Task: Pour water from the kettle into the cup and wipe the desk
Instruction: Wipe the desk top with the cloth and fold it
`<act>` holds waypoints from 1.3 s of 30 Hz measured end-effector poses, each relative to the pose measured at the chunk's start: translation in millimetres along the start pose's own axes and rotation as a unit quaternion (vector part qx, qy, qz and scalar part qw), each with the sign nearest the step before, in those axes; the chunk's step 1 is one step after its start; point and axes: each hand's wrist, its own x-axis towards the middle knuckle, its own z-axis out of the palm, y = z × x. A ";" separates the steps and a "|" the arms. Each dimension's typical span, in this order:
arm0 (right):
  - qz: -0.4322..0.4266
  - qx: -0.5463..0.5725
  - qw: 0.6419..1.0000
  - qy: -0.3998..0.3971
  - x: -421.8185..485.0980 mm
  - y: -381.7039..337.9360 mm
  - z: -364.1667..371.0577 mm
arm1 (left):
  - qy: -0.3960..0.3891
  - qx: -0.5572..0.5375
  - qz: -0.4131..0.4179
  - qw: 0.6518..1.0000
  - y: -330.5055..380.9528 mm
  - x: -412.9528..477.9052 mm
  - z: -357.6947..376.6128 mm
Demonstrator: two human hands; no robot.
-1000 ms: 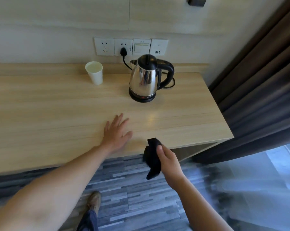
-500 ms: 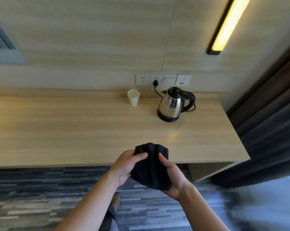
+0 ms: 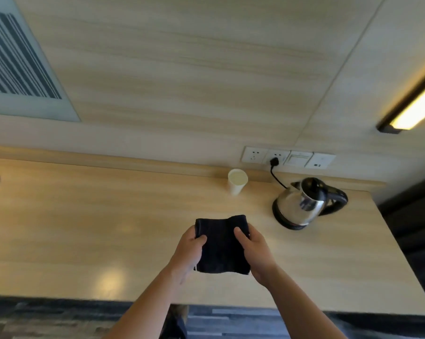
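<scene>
So right at the near edge, both hands are on the dark cloth [image 3: 222, 245]: left hand [image 3: 188, 253] pinching its left side, right hand [image 3: 254, 255] clamped on its right side, thumbs on top. It looks folded into a rough rectangle, long axis running near-to-far, far edge toward 12 o'clock. I can't tell whether it's lying flat on the worktop [image 3: 96, 228] or held just above it.

I'd say the wipe is the step in hand. To do it well, I'd press the cloth flat, keep it folded so it doesn't bunch, and sweep in overlapping passes from the near edge outward, staying clear of the stuff at the back.

Further off at about 1 o'clock, the paper cup [image 3: 237, 181] stands upright near the back ledge, something pale inside, maybe water. Right of it, around 2 o'clock, the steel kettle [image 3: 301, 204] sits on its base, spout pointing left toward the cup, black handle to the right, cord going up to the wall sockets [image 3: 288, 157].
</scene>
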 end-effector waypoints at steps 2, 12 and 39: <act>0.012 -0.010 1.000 0.012 33.0 -8.0 18.1 | 0.015 -0.001 -0.023 1.000 6.9 33.3 -16.9; 0.030 -0.108 0.990 0.090 169.3 -34.3 76.1 | 0.074 0.203 0.032 0.976 26.9 175.0 -52.2; 0.020 -0.451 0.869 0.203 281.0 -2.0 102.6 | 0.148 0.262 0.138 0.944 -20.9 280.9 -54.5</act>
